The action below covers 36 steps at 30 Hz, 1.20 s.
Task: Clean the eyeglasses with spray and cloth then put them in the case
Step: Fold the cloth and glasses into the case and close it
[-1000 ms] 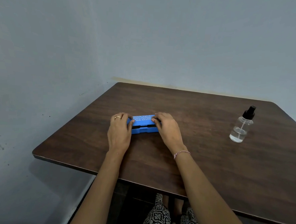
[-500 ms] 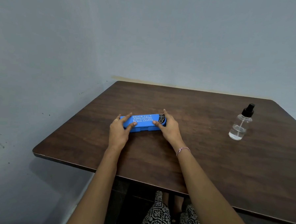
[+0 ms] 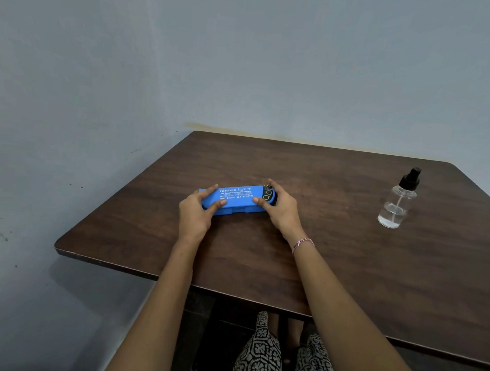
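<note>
A blue eyeglass case (image 3: 237, 199) with white lettering lies closed on the dark wooden table (image 3: 333, 261), near its middle. My left hand (image 3: 195, 215) grips the case's left end, thumb on the front edge and fingers over the lid. My right hand (image 3: 282, 212) holds the right end the same way. The eyeglasses and the cloth are not visible. A clear spray bottle (image 3: 397, 203) with a black pump top stands upright at the right, well apart from both hands.
The table stands in a corner against grey-blue walls (image 3: 245, 57). Its front edge runs just above my patterned lap (image 3: 260, 353). The left table corner (image 3: 60, 248) is rounded.
The case lid, slightly ajar a second ago, has come down flat. Both hands have slid outward from the middle of the lid to the case's two ends.
</note>
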Each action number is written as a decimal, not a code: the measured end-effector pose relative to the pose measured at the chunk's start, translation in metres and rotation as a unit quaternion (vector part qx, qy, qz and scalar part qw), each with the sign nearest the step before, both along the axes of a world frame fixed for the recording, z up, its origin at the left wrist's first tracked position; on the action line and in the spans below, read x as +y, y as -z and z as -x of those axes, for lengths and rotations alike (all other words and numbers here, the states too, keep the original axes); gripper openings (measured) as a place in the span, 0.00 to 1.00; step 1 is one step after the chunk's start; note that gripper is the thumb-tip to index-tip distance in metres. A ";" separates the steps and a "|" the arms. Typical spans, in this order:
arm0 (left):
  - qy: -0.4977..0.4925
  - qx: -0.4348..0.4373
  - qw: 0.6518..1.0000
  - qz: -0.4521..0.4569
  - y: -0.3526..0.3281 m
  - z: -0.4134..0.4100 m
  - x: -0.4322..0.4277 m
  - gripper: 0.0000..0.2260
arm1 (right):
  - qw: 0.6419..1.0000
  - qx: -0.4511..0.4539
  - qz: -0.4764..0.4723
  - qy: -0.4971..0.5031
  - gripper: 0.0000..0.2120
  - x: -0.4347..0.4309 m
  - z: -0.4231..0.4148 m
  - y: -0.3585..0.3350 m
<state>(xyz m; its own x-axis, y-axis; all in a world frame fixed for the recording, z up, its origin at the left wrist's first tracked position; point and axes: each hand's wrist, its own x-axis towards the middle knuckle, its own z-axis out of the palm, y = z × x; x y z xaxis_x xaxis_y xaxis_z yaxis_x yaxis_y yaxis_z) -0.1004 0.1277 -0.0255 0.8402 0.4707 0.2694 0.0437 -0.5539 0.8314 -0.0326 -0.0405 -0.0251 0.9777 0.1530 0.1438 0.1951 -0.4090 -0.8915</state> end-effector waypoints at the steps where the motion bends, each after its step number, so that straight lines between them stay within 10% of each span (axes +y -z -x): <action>1: 0.000 0.001 1.000 0.001 0.000 0.000 0.000 0.21 | 1.000 0.001 0.000 0.000 0.33 0.000 0.000 0.000; 36: -0.086 -0.031 0.996 -0.020 0.000 0.006 -0.001 0.26 | 0.999 -0.022 0.024 0.039 0.30 -0.002 -0.004 0.008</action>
